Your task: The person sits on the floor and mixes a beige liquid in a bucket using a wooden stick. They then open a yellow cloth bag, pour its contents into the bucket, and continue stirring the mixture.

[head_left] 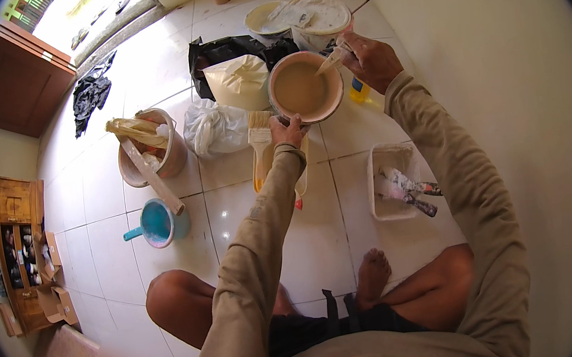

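Steadying the pinkish bucket [332, 111], far in the scene near the middle, with the left hand [288, 133], fingers curled on its near rim; gripping a pale pointed piece [333, 59], kind unclear, in the closed fingers of the right hand [375, 62], tip over the beige liquid [299, 92]. Apparently stirring or adding to the mix. Next, probably best to hold the bucket level and work the tip inside the rim, clear of the wide brush [260, 136] just left.
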Available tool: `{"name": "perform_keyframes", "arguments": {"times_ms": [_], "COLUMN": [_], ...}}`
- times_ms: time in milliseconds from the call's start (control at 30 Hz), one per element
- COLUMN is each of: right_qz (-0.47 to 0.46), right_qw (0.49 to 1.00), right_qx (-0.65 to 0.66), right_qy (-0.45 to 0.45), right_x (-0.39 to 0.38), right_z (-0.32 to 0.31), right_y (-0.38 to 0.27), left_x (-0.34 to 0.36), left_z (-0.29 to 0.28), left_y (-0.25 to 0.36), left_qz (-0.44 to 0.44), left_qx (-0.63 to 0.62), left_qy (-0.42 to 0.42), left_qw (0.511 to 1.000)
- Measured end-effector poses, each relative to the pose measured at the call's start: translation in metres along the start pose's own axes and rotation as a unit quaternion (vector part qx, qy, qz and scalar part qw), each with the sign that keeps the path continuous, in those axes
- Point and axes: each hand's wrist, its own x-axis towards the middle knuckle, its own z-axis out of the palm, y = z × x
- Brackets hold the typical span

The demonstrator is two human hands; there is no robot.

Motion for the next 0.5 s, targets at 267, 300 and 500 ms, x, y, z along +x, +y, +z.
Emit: {"name": "perform_keyframes", "arguments": {"times_ms": [267, 300, 500], "right_qz": [-0.088, -0.089, -0.135], "right_qw": [0.994, 0.994, 0.988], "right_qx": [0.029, 0.031, 0.019], "right_qy": [0.056, 0.049, -0.069], "right_x": [-0.007, -0.009, -0.026], "right_z": [-0.012, -0.014, -0.025], "right_y": [-0.013, -0.016, -0.051], "left_x": [-0.035, -0.039, -0.061], "left_z": [0.008, 0.011, 0.016], "left_y": [0.021, 0.024, 0.049], "left_qz": [0.043, 0.045, 0.060], "left_qx": [-0.085, -0.088, -0.103], "left_qy": [-0.044, -0.051, -0.090], "left_qw": [0.995, 0.994, 0.989]}}
